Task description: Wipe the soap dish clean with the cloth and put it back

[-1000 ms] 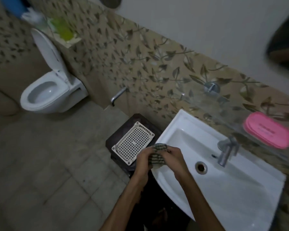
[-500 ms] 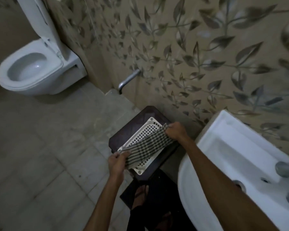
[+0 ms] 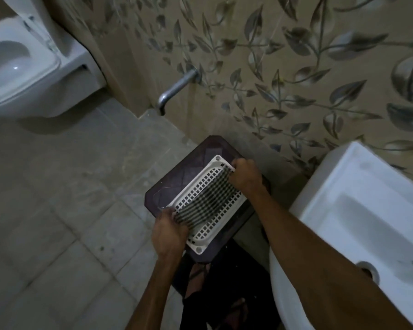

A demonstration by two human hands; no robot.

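Observation:
A dark checked cloth (image 3: 205, 201) is stretched lengthwise across a white perforated tray (image 3: 200, 244) that lies on a dark stool (image 3: 177, 184). My left hand (image 3: 168, 232) grips the cloth's near end at the tray's left corner. My right hand (image 3: 244, 175) pinches the far end at the tray's top edge. The cloth lies down on the tray's grid. The pink soap dish is out of view now.
A white washbasin (image 3: 358, 210) stands at the right, close to my right forearm. A white toilet (image 3: 22, 67) is at the upper left. A metal spout (image 3: 177, 89) sticks out of the leaf-patterned wall. Grey floor tiles (image 3: 57, 210) spread to the left.
I have turned from the basin to the stool. The bunched cloth was opened between both hands and lowered flat along the white tray. The pink soap dish has left the view.

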